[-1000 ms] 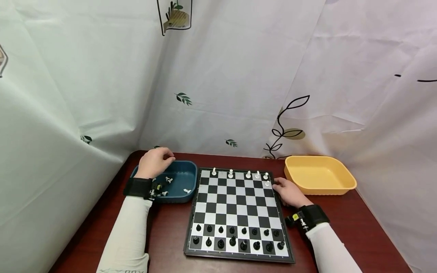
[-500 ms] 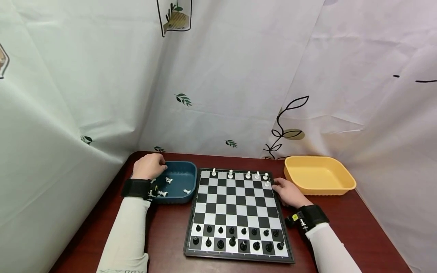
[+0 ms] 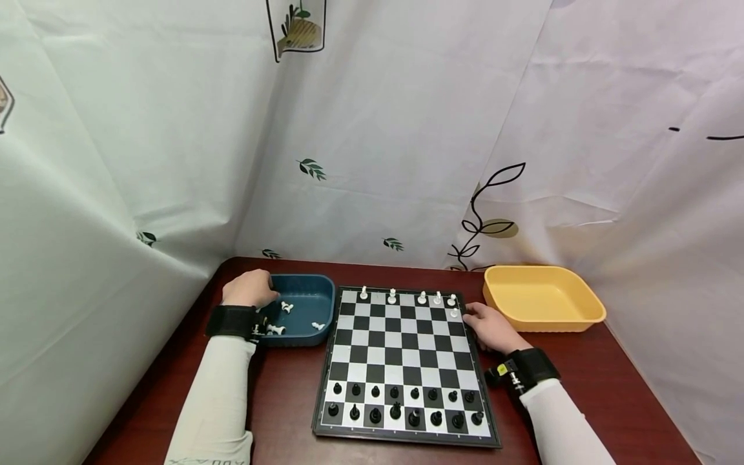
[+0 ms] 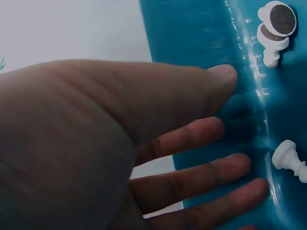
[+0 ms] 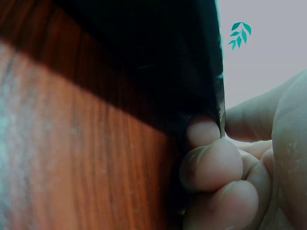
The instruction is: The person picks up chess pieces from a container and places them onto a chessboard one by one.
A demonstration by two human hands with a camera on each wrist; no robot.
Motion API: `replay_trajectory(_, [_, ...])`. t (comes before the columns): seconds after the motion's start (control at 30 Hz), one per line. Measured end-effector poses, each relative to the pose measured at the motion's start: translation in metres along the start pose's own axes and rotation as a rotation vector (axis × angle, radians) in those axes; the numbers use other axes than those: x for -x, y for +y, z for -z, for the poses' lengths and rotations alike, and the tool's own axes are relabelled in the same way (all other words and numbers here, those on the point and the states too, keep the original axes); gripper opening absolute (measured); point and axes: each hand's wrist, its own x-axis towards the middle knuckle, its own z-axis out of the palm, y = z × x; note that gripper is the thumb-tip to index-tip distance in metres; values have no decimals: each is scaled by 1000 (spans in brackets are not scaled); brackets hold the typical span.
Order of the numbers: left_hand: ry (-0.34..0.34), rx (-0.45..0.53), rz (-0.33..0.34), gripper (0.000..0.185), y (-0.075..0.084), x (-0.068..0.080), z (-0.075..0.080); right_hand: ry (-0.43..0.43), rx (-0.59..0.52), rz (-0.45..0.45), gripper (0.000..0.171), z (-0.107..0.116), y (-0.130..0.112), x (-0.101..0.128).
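Head view: the left hand [image 3: 251, 289] rested at the blue tray [image 3: 316, 294] rim; the right hand [image 3: 490, 327] touched the chessboard [image 3: 407, 361] edge on the desk [image 3: 581, 387]. Left wrist: fingers [image 4: 211, 172] spread, holding nothing, above white pieces [image 4: 274, 33]. Right wrist: fingers [image 5: 211, 165] curled, pinching the board's edge.

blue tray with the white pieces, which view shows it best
The head view: the whole blue tray shows, left of the chessboard. The left wrist view shows only its inner wall and a few white pieces; the right wrist view misses it.
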Motion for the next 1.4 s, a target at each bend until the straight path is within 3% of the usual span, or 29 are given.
replay_trajectory(0.3, [-90, 11, 32, 32, 1, 0, -5, 3, 5, -10, 42, -1, 1, -1])
replay_trajectory(0.47, [-91, 16, 39, 36, 3, 3, -5, 6, 2, -9, 42, -1, 1, 0])
replay_trajectory(0.7, [-115, -10, 17, 28, 2, 3, -5, 1, -4, -2, 42, -1, 0, 0])
replay_trajectory(1.03, [-121, -25, 16, 50, 0, -2, -10, 7, -11, -14, 41, -1, -1, 1])
replay_trajectory(1.4, [-120, -14, 26, 55, 2, -3, -11, 6, -5, -12, 42, -1, -1, 1])
